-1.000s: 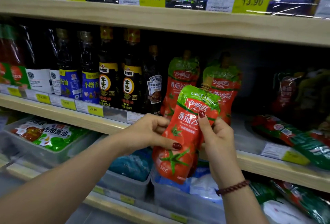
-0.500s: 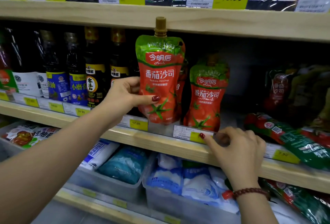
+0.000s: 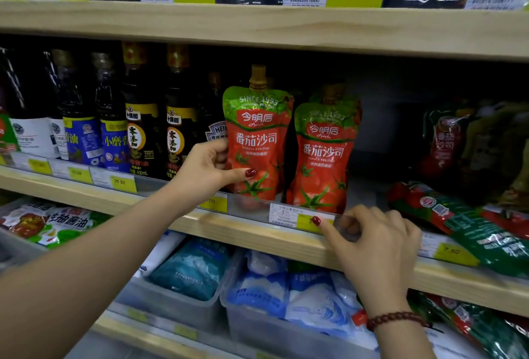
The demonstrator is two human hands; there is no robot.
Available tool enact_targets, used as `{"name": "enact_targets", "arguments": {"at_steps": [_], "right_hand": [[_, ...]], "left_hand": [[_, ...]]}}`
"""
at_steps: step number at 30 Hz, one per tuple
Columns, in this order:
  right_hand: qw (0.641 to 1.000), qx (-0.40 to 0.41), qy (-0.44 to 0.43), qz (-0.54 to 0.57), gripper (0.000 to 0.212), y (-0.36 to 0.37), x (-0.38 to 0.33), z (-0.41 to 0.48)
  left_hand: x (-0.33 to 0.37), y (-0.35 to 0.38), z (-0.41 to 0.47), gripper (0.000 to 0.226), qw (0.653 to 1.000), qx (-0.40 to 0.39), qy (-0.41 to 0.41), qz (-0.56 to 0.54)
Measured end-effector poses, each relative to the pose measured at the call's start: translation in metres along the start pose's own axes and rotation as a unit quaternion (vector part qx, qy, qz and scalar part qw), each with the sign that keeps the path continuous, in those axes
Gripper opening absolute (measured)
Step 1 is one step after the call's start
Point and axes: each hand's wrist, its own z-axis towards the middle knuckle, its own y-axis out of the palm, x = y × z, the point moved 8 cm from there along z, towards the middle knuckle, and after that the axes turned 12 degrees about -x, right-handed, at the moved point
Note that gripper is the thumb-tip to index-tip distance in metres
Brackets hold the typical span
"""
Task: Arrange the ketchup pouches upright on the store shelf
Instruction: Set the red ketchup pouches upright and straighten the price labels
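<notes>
As left hand [image 3: 206, 171] grips one pouch [image 3: 257, 141], another stands.

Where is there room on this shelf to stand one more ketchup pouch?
Bare shelf floor lies between the right upright pouch and the fallen pouches. Left is crowded: the left hand holds the left pouch beside the bottles. The right hand pinches the price strip.

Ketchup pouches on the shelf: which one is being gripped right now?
The upright pouch next to the dark bottles; the left hand grips its left edge. The pouch to its right stands free.
</notes>
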Motion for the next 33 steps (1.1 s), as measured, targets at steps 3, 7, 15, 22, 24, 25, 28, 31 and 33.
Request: {"name": "enact_targets", "arguments": {"at_steps": [3,7,15,22,24,25,28,31,33], "right_hand": [[1.0,0.004,0.0,-0.003,0.036,0.0,0.0,0.0],[1.0,0.008,-0.003,-0.006,0.036,0.001,0.0,-0.001],[1.0,-0.002,-0.002,-0.003,0.033,-0.001,-0.001,-0.002],[0.999,-0.032,0.004,-0.004,0.029,0.0,-0.001,-0.002],[0.999,-0.035,0.004,-0.005,0.029,-0.001,-0.002,-0.002],[0.999,-0.035,0.004,-0.006,0.028,-0.001,-0.002,-0.002],[0.999,-0.041,0.008,-0.01,0.027,0.0,-0.002,-0.002],[0.999,-0.046,0.008,-0.008,0.027,0.001,-0.001,-0.001],[0.999,-0.047,0.007,-0.007,0.027,0.002,-0.001,-0.001]], "left_hand": [[-0.008,0.001,0.001,0.031,1.0,-0.014,-0.016,-0.01],[-0.014,0.006,0.006,0.038,0.997,-0.055,-0.05,0.004],[-0.016,0.006,0.007,0.036,0.99,-0.108,-0.077,0.041],[-0.019,0.008,0.012,0.035,0.985,-0.12,-0.1,0.072],[-0.021,0.008,0.012,0.036,0.984,-0.113,-0.104,0.089],[-0.021,0.007,0.012,0.037,0.983,-0.107,-0.106,0.102],[-0.021,0.004,0.007,0.039,0.984,-0.084,-0.099,0.118],[-0.019,0.004,0.005,0.047,0.982,-0.07,-0.093,0.147],[-0.017,0.004,0.006,0.05,0.98,-0.052,-0.091,0.167]]}}
